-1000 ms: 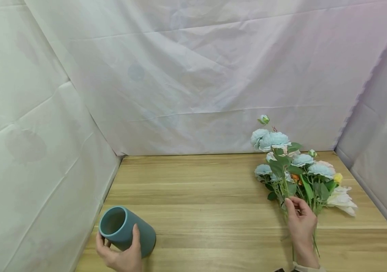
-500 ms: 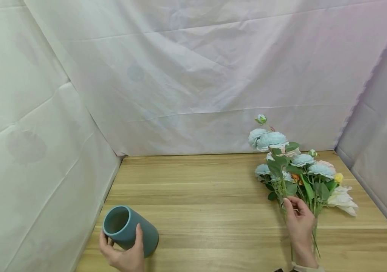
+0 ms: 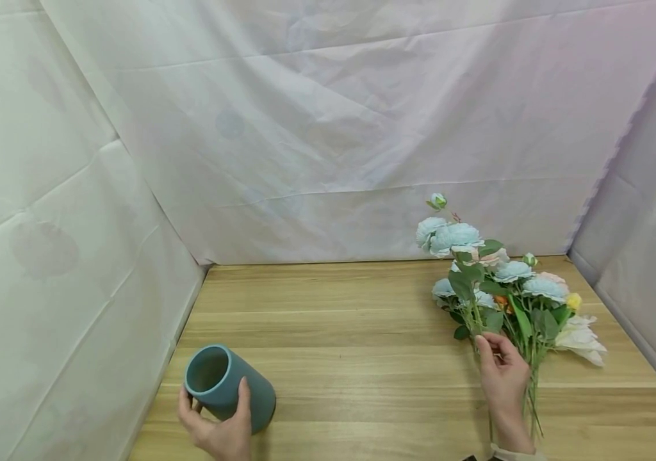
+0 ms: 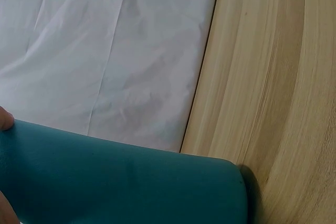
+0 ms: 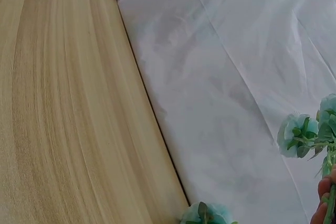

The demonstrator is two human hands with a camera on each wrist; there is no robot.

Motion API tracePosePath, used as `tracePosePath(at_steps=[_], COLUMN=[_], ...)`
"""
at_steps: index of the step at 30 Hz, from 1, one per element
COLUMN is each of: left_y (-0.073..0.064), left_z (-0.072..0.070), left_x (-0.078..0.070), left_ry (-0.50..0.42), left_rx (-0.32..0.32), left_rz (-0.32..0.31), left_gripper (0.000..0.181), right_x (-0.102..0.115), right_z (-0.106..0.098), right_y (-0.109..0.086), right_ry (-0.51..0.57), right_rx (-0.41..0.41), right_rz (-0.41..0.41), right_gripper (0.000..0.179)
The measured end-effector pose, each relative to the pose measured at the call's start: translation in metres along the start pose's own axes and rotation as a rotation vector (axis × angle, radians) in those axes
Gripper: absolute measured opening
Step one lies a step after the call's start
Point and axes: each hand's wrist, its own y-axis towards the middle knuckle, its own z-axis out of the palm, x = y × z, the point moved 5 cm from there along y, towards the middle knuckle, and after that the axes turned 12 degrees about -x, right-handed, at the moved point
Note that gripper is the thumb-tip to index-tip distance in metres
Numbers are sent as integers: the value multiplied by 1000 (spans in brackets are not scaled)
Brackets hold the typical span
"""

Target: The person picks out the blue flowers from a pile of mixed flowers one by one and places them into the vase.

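In the head view a teal cylindrical vase (image 3: pixel 250 390) is at the lower left, its round mouth facing up. My left hand (image 3: pixel 221 432) grips it near the rim, thumb on the right side and fingers on the left. The left wrist view shows the vase wall (image 4: pixel 126 182) with a bit of my fingers at the edge. At the right, my right hand (image 3: pixel 503 378) pinches the green stem of an artificial flower with light blue blooms (image 3: pixel 449 238). These blooms stand above other flowers lying on the table. Only fingertips (image 5: pixel 324 190) on the stem show in the right wrist view.
Artificial flowers, including light blue blooms (image 3: pixel 544 288), a yellow bloom (image 3: pixel 573 301) and a white bloom (image 3: pixel 580 339), lie beside my right hand. The wooden table (image 3: pixel 334 358) meets white cloth (image 3: pixel 328 128) at the back and both sides.
The vase has shifted slightly right with my left hand. My right hand and the pinched flower have drifted a little left, while the other flowers stay put.
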Motion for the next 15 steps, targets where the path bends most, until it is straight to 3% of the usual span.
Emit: tracePosePath(at_steps=[8,15], left_y=[0,-2], left_z=[0,3], left_x=[0,-1], left_ry=[-4,-29], left_rx=[1,16], left_rz=[-1,50], left_gripper=[87,89], right_x=[-8,-5], right_z=[2,3], right_y=[-1,-3], right_ry=[13,-6], right_rx=[-5,-14], right_rz=[2,-13], right_gripper=[6,5])
